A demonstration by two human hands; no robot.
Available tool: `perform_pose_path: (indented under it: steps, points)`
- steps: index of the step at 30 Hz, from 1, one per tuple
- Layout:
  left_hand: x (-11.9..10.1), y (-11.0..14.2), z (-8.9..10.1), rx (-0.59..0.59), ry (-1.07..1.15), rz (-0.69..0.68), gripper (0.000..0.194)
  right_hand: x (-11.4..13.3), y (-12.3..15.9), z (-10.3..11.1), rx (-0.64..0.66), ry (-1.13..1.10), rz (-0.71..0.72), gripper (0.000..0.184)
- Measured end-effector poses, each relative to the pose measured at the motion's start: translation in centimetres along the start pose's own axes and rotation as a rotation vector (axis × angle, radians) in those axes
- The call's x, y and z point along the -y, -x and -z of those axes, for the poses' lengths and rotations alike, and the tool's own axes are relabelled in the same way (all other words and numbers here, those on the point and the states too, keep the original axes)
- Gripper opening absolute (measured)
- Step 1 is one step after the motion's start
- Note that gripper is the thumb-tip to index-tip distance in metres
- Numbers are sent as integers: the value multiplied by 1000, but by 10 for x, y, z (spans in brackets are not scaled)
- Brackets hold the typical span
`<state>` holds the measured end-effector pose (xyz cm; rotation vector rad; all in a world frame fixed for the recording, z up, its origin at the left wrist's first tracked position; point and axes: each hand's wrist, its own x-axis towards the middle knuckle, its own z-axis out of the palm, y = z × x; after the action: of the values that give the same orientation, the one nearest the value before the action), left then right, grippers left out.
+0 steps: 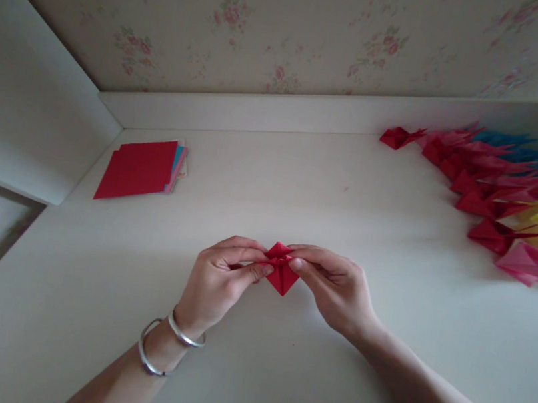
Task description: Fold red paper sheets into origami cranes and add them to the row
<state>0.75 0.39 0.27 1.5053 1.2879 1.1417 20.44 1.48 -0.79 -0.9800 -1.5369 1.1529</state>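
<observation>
A small red piece of folded paper (283, 279) is held between both hands, just above the middle of the white table. It has a diamond outline, with one point toward me and a smaller peak at the far side. My left hand (224, 274), with two silver bangles at the wrist, pinches its left edge between thumb and fingers. My right hand (335, 284) grips the right edge the same way, thumb on top. The fingertips hide both side corners of the paper.
Stacked paper sheets (140, 169), red on top, lie at the left back. Many folded paper cranes (482, 193) in red, pink, yellow and blue crowd the right back. A floral-papered wall (254, 31) rises behind, and a white panel (18, 83) stands at the left.
</observation>
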Motion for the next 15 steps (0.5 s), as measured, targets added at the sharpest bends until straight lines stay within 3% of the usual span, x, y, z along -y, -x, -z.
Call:
perform_pose_path:
  steps: [9, 15]
  points:
    - [-4, 3, -4, -76, 316, 161, 6, 0, 1, 2, -46, -72, -88, 13]
    - [-5, 2, -3, -52, 323, 163, 7, 0, 2, 3, -75, -68, -106, 15]
